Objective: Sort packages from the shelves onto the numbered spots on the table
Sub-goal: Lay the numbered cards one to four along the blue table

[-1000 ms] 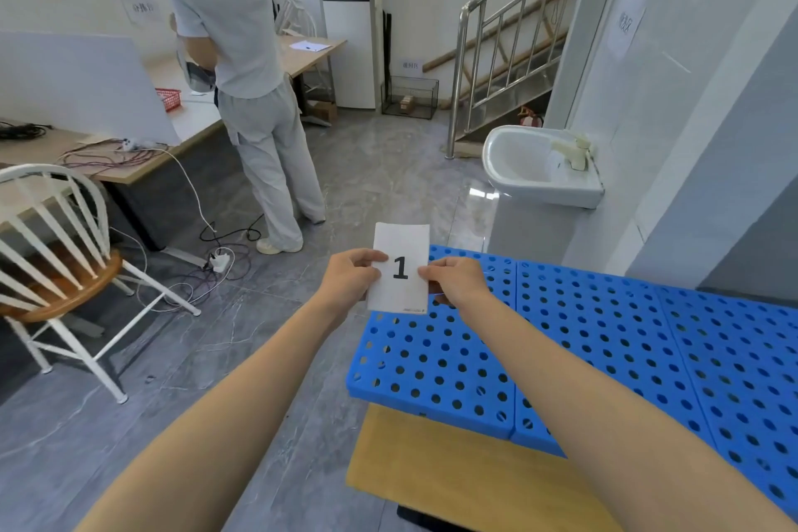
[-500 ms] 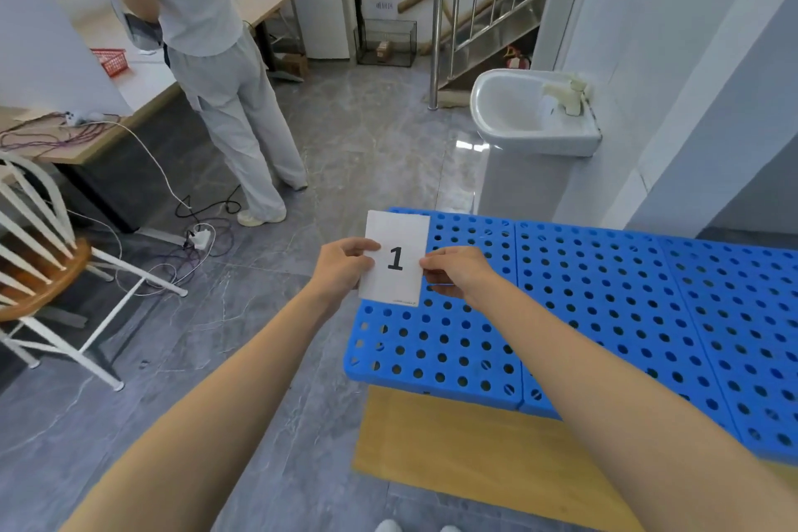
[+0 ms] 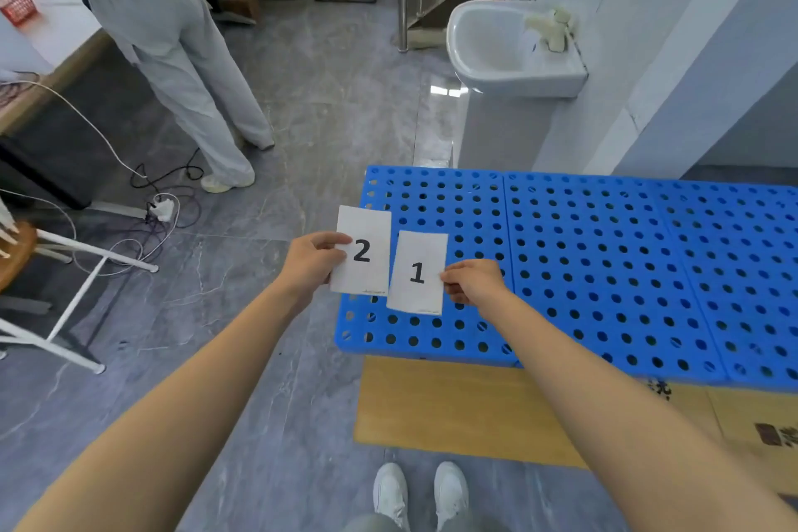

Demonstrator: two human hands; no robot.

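Two white number cards hang over the left end of the blue perforated table (image 3: 604,263). My left hand (image 3: 313,261) pinches the card printed 2 (image 3: 367,268) by its left edge. My right hand (image 3: 473,281) pinches the card printed 1 (image 3: 421,285) by its right edge. The card 1 sits slightly lower and to the right of the card 2, their edges nearly touching. No packages or shelves are in view.
A person in grey trousers (image 3: 190,65) stands at the back left beside a desk (image 3: 52,56). Cables and a power strip (image 3: 162,207) lie on the floor. A white sink (image 3: 514,43) stands behind the table. Cardboard (image 3: 466,406) lies under the table front. A white chair (image 3: 52,294) is at the left.
Earlier both hands held a single stack showing only 1. Now the cards are split: the left hand keeps the 2, the right hand has drawn the 1 to the right. The view has tilted downward.
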